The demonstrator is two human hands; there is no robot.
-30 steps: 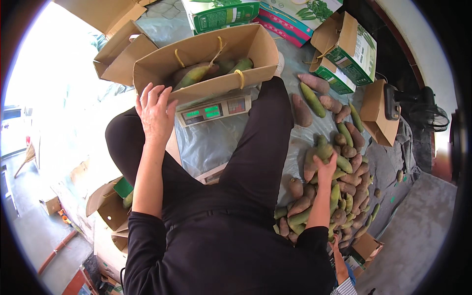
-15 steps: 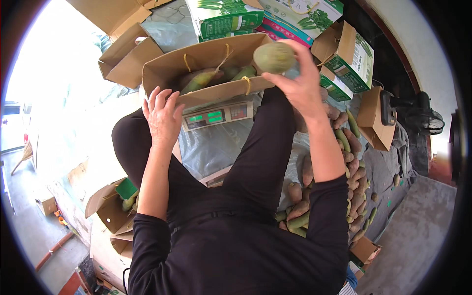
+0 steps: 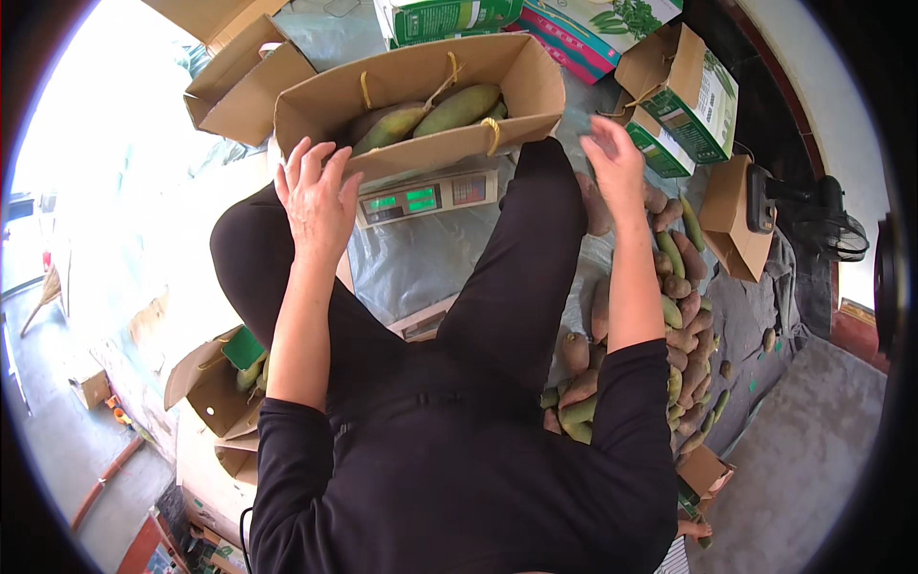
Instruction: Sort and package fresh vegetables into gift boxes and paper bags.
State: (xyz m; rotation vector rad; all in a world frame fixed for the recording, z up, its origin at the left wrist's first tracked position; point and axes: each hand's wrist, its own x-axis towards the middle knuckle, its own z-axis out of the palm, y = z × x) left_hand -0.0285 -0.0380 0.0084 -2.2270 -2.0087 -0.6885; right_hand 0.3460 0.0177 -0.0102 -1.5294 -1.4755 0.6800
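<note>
An open cardboard box (image 3: 406, 172) with yellow rope handles rests on a scale (image 3: 426, 199) with lit green displays, just beyond my knees. Inside it lie several long green radishes (image 3: 459, 109), some partly hidden by the near wall. My left hand (image 3: 316, 196) has its fingers spread at the box's near left corner and appears to touch the near wall. Off the box's right end hovers my right hand (image 3: 617, 170), empty, thumb and fingers apart, above the sheeting near the heap of radishes (image 3: 684, 316).
Green printed cartons (image 3: 693, 105) stand at the far right, with another open cardboard box (image 3: 244, 81) at the far left. A small black fan (image 3: 832, 215) is on the right. Beside my left elbow sits a box of green produce (image 3: 225, 392). Plastic sheeting (image 3: 402, 273) lies between my legs.
My right hand has let go of a green radish, which now lies in the box. That hand has moved right, clear of the box. My left hand stays at the corner.
</note>
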